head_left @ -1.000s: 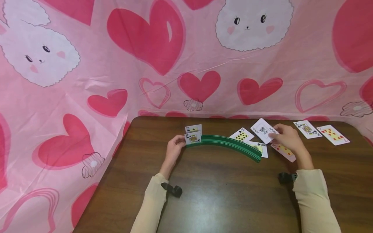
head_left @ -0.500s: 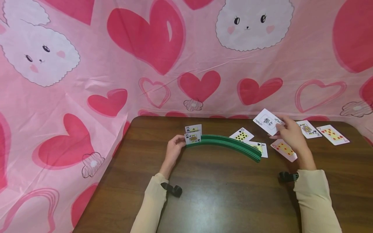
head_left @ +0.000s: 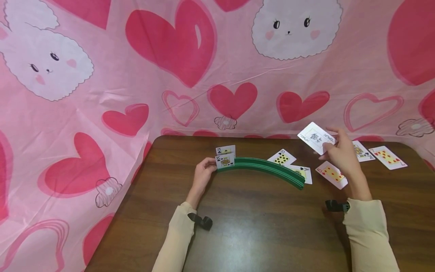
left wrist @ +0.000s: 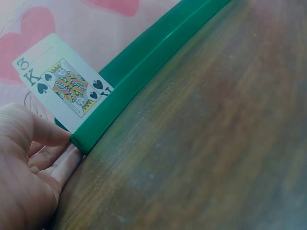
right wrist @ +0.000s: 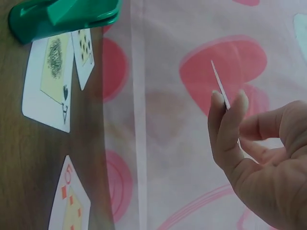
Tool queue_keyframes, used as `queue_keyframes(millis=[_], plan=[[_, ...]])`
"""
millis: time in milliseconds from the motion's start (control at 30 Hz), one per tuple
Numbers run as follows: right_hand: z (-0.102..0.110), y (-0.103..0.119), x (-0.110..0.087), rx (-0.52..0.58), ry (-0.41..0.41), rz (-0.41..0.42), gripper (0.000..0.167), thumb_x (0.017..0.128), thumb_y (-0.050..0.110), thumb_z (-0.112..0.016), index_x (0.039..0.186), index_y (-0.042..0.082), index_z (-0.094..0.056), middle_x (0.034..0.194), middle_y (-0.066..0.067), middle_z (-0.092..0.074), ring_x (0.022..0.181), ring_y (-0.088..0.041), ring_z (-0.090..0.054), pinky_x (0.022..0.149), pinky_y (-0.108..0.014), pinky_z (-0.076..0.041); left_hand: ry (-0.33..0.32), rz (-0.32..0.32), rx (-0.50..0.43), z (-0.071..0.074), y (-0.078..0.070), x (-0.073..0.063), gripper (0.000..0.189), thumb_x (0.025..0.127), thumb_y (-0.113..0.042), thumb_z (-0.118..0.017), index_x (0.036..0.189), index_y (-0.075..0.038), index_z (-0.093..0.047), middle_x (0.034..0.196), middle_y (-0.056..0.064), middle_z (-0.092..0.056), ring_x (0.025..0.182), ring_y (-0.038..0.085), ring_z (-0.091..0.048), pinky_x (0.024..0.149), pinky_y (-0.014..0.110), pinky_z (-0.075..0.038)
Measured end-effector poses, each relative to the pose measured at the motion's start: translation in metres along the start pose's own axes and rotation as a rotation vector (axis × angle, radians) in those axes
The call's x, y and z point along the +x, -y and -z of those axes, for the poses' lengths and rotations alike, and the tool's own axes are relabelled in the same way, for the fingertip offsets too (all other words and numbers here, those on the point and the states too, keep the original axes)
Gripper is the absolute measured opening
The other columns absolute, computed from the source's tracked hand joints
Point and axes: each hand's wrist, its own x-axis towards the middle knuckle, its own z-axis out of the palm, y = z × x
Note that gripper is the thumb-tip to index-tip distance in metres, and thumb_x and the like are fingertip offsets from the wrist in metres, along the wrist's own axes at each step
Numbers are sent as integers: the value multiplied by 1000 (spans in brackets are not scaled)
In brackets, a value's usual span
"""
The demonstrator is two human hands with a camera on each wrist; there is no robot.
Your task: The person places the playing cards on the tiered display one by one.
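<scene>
A green curved card holder (head_left: 261,165) stands on the table, its left end pinched by the left hand (head_left: 203,173). In that end a king of spades (left wrist: 71,88) stands upright, with a three (head_left: 225,149) mostly hidden behind it. Over the far right part of the table, the right hand (head_left: 344,156) pinches a joker card (head_left: 313,136) between fingers and thumb, face up and raised. From the right wrist the joker appears nearly edge-on. Beneath this hand lies a red diamond card (head_left: 331,175).
Behind the holder's right end lie a ten of spades (head_left: 283,157) and a partly covered ace of spades (head_left: 307,174). A king (head_left: 364,153) and a red seven (head_left: 387,157) lie far right. The pink patterned cloth (head_left: 190,113) rises behind the table's back edge.
The right hand has lifted the joker and moved it back and to the right, uncovering more of the diamond card. The left hand and holder have stayed put.
</scene>
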Motion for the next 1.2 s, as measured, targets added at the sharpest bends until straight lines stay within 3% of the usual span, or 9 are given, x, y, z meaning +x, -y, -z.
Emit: queue_keyframes(millis=[33,267,400,533,633,733,833,967,1200], plan=[[0,2,-1,-14,-15,4,60,102,3,-50,156,-6,-25,127,-33,-45,65,-3,-64,57,-25,-57,-6,-4,-1,0,6,2,20,94,8,-59,112,11,-69,115,24,-71,103,25,-66,90,33,-52],[0,9,-3,-84,-84,20,65,98,6,-65,154,-4,-33,128,-27,-48,71,-3,-55,55,-19,-52,-13,-6,-5,-1,8,4,20,93,9,-60,110,10,-70,112,21,-72,102,25,-67,90,34,-53],[1,10,-3,-59,-132,6,67,97,11,-71,154,1,-38,121,-5,-56,82,1,-56,65,-13,-51,-14,-1,-7,-1,8,4,20,93,10,-59,111,10,-69,113,21,-72,102,25,-67,90,34,-53],[3,11,-5,-2,-199,-18,58,96,14,-73,149,8,-49,105,23,-62,92,2,-57,78,-7,-46,-13,10,-8,-2,8,4,21,93,9,-60,111,10,-70,114,21,-72,103,25,-67,91,34,-53],[4,11,-5,87,-248,-14,47,95,10,-74,139,14,-58,95,31,-65,93,0,-58,80,-7,-45,-16,12,-3,-2,7,3,20,93,9,-60,111,9,-70,114,21,-72,104,26,-67,92,35,-52],[5,13,-4,257,-283,-11,40,92,2,-76,128,15,-67,93,25,-70,93,-3,-59,77,-8,-46,-18,8,1,-1,6,3,19,94,9,-59,110,9,-70,114,21,-72,105,27,-66,92,36,-52],[5,14,-3,357,-308,-28,34,90,1,-78,121,15,-72,95,19,-72,92,-7,-59,73,-9,-47,-19,2,2,-1,6,3,19,94,9,-59,110,10,-69,114,21,-71,105,27,-66,91,35,-52],[4,16,-3,397,-312,-44,28,90,3,-78,115,16,-76,99,15,-70,90,-9,-57,72,-10,-48,-20,2,0,-2,5,2,20,93,9,-59,110,10,-69,115,21,-71,105,26,-66,90,34,-52],[3,16,-4,528,-295,-51,14,91,2,-77,95,16,-76,92,7,-67,82,-8,-59,66,-12,-51,-20,24,-3,-2,4,2,20,94,8,-59,111,8,-70,116,20,-72,108,26,-65,92,34,-51]])
